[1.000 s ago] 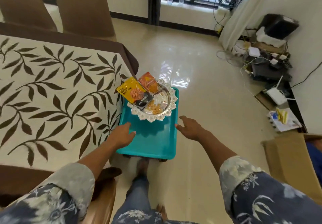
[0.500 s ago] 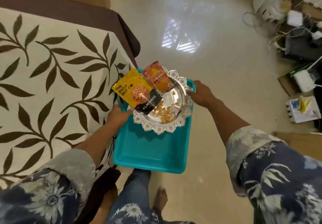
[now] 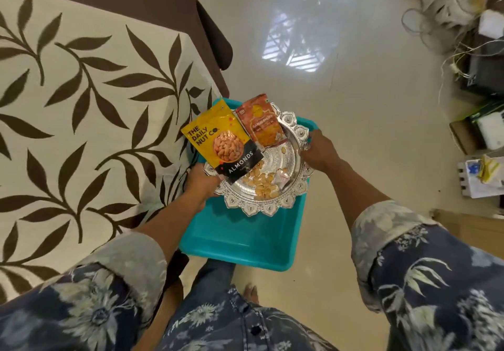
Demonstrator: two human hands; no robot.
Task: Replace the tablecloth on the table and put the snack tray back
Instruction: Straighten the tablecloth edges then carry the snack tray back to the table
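Lower centre: teal tub, near half bare, beside the table corner. Centre: silver snack tray over the tub's far half, whether resting or lifted cannot be told; left hand clasps its left rim, right hand clasps its right rim; on it loose nuts, a yellow almonds packet and an orange packet side by side. Left: cream leaf-print tablecloth spread on the table, brown cloth beneath at the upper edge; upper right: cables on the floor.
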